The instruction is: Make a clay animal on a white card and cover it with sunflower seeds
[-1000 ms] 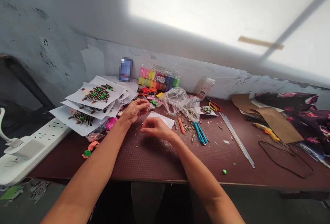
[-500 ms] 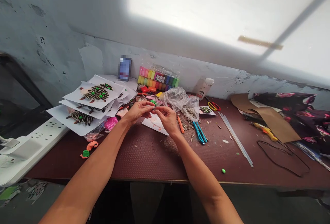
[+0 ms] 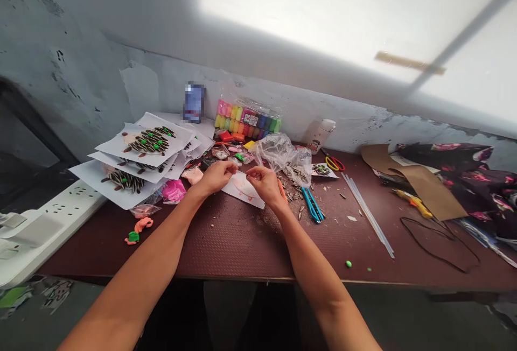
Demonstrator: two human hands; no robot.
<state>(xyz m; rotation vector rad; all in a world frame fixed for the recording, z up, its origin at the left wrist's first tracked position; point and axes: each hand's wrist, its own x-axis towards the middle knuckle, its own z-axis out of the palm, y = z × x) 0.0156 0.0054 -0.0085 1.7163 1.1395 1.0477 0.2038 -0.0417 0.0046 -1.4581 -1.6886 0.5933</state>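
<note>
While open tabletop (image 3: 234, 246) borders the paper's (image 3: 242, 196) edge, whether the fingers (image 3: 258, 172) grasp is unclear.

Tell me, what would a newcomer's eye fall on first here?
Probably the stack of white sheets on the left, beside the power strip, its top one bearing a hedgehog-like figure with dark, striped spines and green spots. Next might come the bright, many-coloured pack at the back. Nearer, the left hand and right hand frame a sheet with a reddish drawing.
</note>
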